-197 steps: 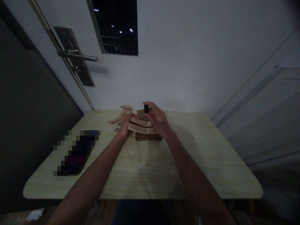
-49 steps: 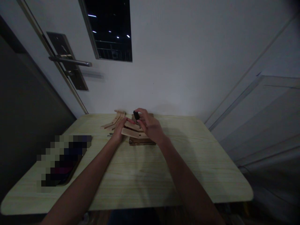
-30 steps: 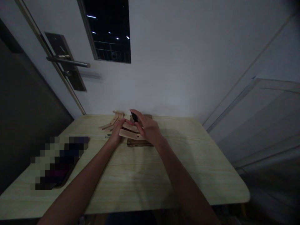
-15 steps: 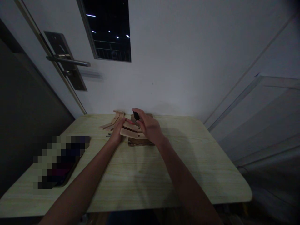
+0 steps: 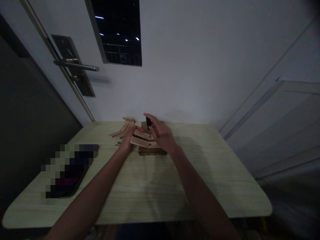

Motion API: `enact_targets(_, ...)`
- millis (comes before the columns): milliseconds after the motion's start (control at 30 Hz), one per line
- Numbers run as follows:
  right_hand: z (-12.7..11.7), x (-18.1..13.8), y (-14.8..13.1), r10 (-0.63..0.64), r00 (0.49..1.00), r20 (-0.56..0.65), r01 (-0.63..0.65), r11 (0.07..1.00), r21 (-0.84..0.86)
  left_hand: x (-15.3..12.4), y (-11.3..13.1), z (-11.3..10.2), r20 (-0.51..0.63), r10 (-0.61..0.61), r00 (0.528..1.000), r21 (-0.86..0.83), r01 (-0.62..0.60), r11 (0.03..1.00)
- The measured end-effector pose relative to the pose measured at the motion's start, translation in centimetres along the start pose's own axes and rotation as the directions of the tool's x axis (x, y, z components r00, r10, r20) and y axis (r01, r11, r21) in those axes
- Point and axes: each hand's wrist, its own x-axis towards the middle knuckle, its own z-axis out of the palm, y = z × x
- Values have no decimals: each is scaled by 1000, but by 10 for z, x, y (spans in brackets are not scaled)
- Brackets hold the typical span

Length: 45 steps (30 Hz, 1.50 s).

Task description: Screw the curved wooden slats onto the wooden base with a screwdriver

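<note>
At the far middle of the table, my right hand [image 5: 161, 136] is closed round a small screwdriver with a black handle [image 5: 148, 122], held over curved light wooden strips [image 5: 142, 142]. The strips rest on a darker wooden block [image 5: 152, 151]. My left hand [image 5: 128, 138] presses on the left end of the strips, its fingers curled round them. The screwdriver's tip is hidden by my fingers.
More curved wooden strips [image 5: 122, 128] lie by the wall, left of my hands. A small screw [image 5: 118, 143] lies near my left wrist. A blurred-out flat dark object [image 5: 68, 168] sits at the left of the pale table [image 5: 155, 190]. A door with a lever handle [image 5: 75, 65] stands left.
My right hand has turned the screwdriver handle slightly, from tilted left to more upright. The camera view has shifted a little. My left hand stays on the strips.
</note>
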Motion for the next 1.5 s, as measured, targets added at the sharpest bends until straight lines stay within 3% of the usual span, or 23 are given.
enact_targets(400, 9, 1, 9, 105, 989, -102, -106, 994, -3, 2, -4, -2, -1, 2, 1000, 37, -2, 999)
enact_targets(567, 7, 0, 7, 77, 992, -104, -81, 996, -35, -1, 0, -1, 13, 6, 1000, 38, -6, 999)
enact_targets(800, 6, 1, 9, 73, 996, -60, -67, 993, 101, 1, -5, -3, 21, -21, 1000, 7, 21, 1000)
enact_targets(1367, 9, 2, 9, 101, 985, -139, -87, 991, 100, 0, 0, -2, 14, 5, 1000, 36, -5, 999)
enact_targets(1500, 9, 1, 11, 78, 995, -65, -64, 978, 199, -1, 0, -1, 14, -12, 1000, 44, 12, 999)
